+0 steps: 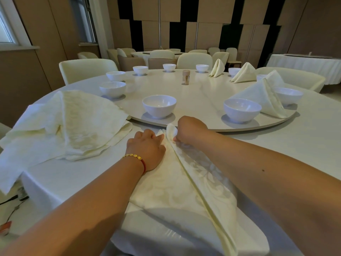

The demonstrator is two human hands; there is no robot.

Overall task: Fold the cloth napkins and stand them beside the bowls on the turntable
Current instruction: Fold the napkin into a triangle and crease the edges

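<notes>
A cream patterned napkin (pixel 186 189) lies partly folded on the tablecloth in front of me, with a raised crease running toward its far tip. My left hand (pixel 147 148) rests on the napkin's left half, knuckles bent. My right hand (pixel 190 130) pinches the napkin's far tip, which curls up between the two hands. The turntable (pixel 199 93) beyond carries several white bowls, the nearest ones being a bowl (pixel 159 106) and a bowl (pixel 242 110). Three folded napkins stand on its right side: one napkin (pixel 262 95), one napkin (pixel 244 72) and one napkin (pixel 217 68).
A heap of unfolded napkins (pixel 70 122) lies on the table to my left. A toothpick holder (pixel 186 77) stands mid-turntable. Cream chairs (pixel 86 70) ring the table. Another set table (pixel 158 53) and a skirted table (pixel 304 63) stand behind.
</notes>
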